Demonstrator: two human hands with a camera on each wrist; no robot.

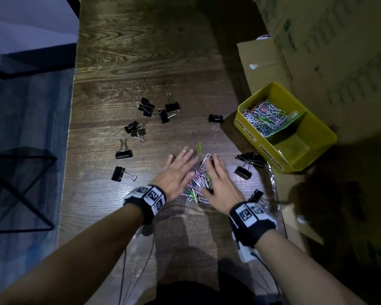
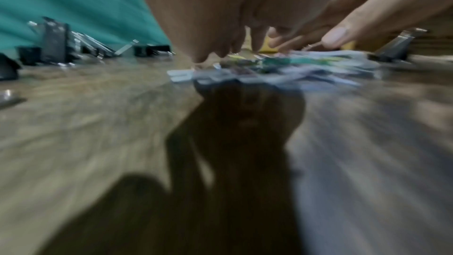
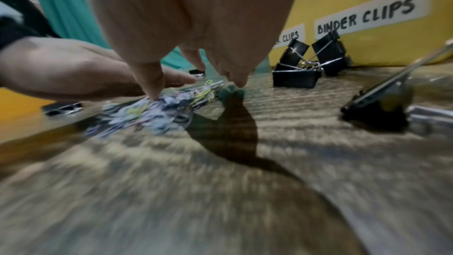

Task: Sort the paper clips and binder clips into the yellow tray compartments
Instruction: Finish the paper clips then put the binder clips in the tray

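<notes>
Fingers (image 1: 185,156) of the left hand (image 1: 176,175) are straight and slightly spread, lying flat against the left side of a heap of coloured paper clips (image 1: 197,183), while the right hand (image 1: 220,188) mirrors it on the other side, its fingers (image 1: 213,164) also straight and a little apart; neither hand grips anything. In the right wrist view the right thumb tip touches the heap's near edge. The heap is a narrow strip between the two palms, its long axis running from the near edge of the table (image 1: 141,62) toward the far edge. One white clip (image 1: 205,160) pokes out past the fingertips pointing away, and a lone yellow-green clip (image 1: 199,148) lies just beyond, lengthwise the same way. Black binder clips (image 1: 145,106) are scattered over the table's left half and middle, some lying on their sides with wire handles out; a few more (image 1: 243,170) sit near the right edge beside the right hand. The yellow tray (image 1: 317,122) rests at the right edge, turned at an angle, with its far compartment holding paper clips and its near compartment showing only bare floor. Labels on its wall read "paper clips" and "binder clips". Cardboard boxes (image 1: 328,40) stand behind the tray.
</notes>
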